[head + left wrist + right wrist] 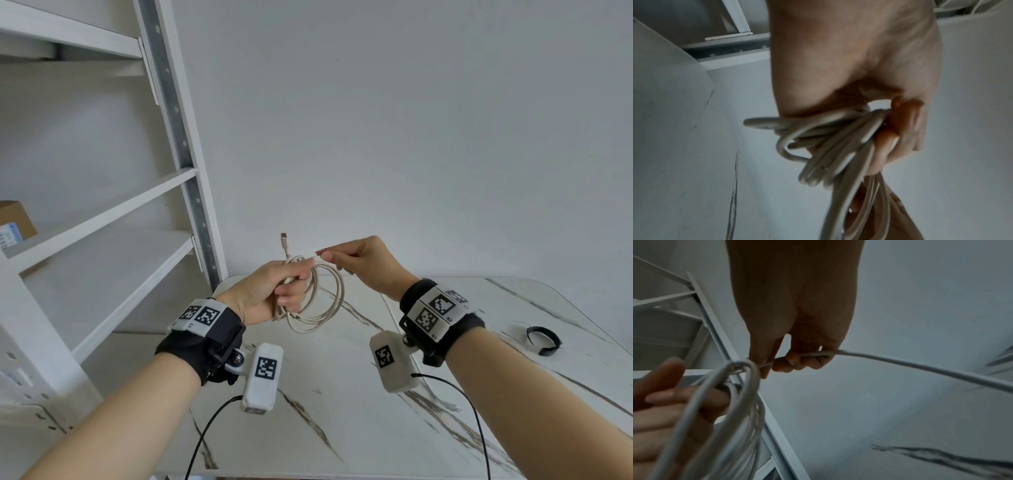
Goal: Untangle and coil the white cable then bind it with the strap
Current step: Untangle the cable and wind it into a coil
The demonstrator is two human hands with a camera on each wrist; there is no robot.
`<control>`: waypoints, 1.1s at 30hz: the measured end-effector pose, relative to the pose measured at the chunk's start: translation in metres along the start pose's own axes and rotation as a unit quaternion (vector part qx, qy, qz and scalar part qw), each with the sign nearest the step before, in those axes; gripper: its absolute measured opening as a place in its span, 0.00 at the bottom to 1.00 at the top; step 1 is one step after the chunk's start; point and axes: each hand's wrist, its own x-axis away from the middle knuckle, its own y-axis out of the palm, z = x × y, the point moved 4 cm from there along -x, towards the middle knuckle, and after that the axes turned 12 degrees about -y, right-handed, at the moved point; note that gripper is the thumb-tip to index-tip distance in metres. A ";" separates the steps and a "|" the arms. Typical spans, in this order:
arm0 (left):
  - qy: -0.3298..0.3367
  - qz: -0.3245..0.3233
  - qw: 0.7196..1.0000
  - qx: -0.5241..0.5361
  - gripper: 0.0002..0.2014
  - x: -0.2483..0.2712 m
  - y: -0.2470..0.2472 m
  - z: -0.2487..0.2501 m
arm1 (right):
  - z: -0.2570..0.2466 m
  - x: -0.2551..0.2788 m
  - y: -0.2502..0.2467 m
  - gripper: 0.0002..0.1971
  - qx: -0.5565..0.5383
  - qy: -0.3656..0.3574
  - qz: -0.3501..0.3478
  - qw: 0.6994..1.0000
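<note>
The white cable (325, 301) hangs in several loops from my left hand (274, 291), which grips the bundle above the table; a connector end (284, 240) sticks up from that fist. In the left wrist view the loops (834, 146) pass under the curled fingers (906, 123). My right hand (356, 257) pinches a free stretch of the cable right beside the left hand. In the right wrist view that stretch (900, 361) runs through the fingertips (795, 360) and off to the right. The black strap (543, 339) lies curled on the table at the right, apart from both hands.
A white marble-patterned table (342, 428) lies below the hands. White shelving (113, 212) stands at the left with a cardboard box (15, 221) on one shelf. A plain wall is behind. Black leads run from both wrist cameras.
</note>
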 end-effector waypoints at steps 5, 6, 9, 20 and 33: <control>0.037 -0.041 0.993 0.108 0.16 0.001 -0.003 0.007 | 0.013 0.010 0.010 0.14 -0.016 0.013 0.035 0.999; 0.051 -0.054 0.988 0.137 0.15 0.001 -0.003 0.009 | 0.017 0.011 0.013 0.16 -0.017 0.023 0.035 0.999; 0.102 -0.042 0.974 0.197 0.09 0.000 -0.004 0.015 | 0.026 0.016 0.023 0.16 -0.005 0.055 0.012 0.998; 0.180 0.173 0.951 0.183 0.10 -0.006 -0.023 0.021 | 0.024 0.031 0.047 0.18 0.149 0.103 -0.211 0.961; 0.102 0.275 0.935 -0.197 0.18 -0.015 -0.022 0.000 | -0.024 0.007 0.032 0.09 0.237 -0.002 -0.264 0.935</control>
